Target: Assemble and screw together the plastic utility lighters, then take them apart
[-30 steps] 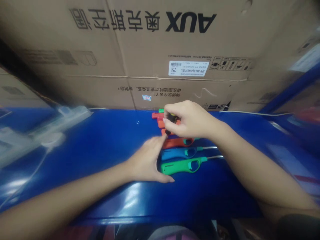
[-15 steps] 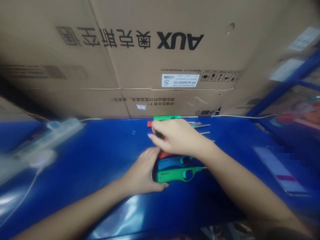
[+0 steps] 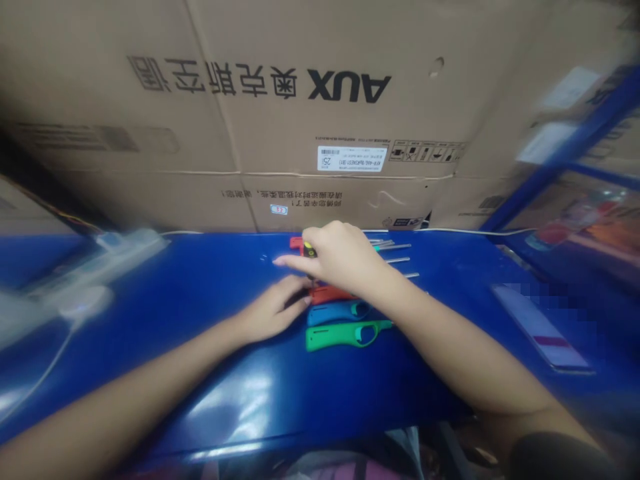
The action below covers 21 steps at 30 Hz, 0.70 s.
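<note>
A row of long-nosed lighters lies on the blue table [image 3: 200, 293]: a green lighter [image 3: 345, 335] nearest me, a blue lighter [image 3: 333, 313] behind it, a red lighter [image 3: 327, 294] and several more further back. My left hand [image 3: 273, 310] rests flat with fingers stretched out against the handle ends of the red and blue lighters. My right hand [image 3: 335, 257] hovers over the back of the row, fingers curled round a small black and yellow object [image 3: 309, 250] that I cannot name.
Large cardboard boxes [image 3: 300, 120] printed AUX stand against the table's far edge. A white power strip with a cable [image 3: 100, 267] lies at the left. A flat phone-like object [image 3: 543, 327] lies at the right. Blue shelving [image 3: 560, 160] rises at the far right.
My left hand has slid away from the green lighter's end toward the red and blue ones. My right hand has stayed over the back of the row. The view has shifted.
</note>
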{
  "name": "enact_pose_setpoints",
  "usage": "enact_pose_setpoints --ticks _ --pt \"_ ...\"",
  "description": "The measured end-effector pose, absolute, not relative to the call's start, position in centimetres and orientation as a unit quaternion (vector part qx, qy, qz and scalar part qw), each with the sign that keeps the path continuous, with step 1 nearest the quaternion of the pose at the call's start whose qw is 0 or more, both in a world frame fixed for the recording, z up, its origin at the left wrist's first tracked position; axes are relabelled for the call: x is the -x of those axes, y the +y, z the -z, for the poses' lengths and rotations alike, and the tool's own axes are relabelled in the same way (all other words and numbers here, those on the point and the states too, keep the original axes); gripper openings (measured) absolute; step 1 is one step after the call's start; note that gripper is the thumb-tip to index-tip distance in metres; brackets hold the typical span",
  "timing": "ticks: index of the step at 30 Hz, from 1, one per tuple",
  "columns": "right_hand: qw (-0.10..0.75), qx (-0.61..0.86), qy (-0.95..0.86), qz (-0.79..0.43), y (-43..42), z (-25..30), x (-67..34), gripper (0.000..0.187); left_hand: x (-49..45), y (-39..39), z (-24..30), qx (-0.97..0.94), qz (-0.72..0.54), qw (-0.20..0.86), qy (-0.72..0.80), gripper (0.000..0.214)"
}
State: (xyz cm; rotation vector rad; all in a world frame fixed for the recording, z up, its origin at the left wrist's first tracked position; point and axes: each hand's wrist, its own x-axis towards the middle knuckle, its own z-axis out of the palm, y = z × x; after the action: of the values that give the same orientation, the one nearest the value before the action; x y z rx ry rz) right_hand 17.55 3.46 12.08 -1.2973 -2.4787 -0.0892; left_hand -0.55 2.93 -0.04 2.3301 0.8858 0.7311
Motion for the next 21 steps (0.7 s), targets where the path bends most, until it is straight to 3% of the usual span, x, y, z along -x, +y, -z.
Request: enact_pose_setpoints --ticks 5,12,18,21 --pt "0.204 0.465 -0.861 0.026 3.4 -11.6 -16.7 0.057 0.0 4.1 0.3 -0.850 -0.292 0.316 0.305 0.026" --pt "0.181 0.453 -0.872 0.035 3.5 -11.6 -16.9 0.037 -0.4 5.0 0.1 -0.823 -0.263 0.361 0.351 0.028" --pt "0.144 0.368 -0.919 0.005 3.8 -12.1 -18.5 0.019 -0.3 4.7 0.4 -0.836 -0.296 0.322 0.332 0.025" --pt "0.117 0.335 -0.935 -0.023 3.8 -12.8 -18.9 0.024 -0.2 4.5 0.8 -0.847 -0.312 0.290 0.317 0.028"
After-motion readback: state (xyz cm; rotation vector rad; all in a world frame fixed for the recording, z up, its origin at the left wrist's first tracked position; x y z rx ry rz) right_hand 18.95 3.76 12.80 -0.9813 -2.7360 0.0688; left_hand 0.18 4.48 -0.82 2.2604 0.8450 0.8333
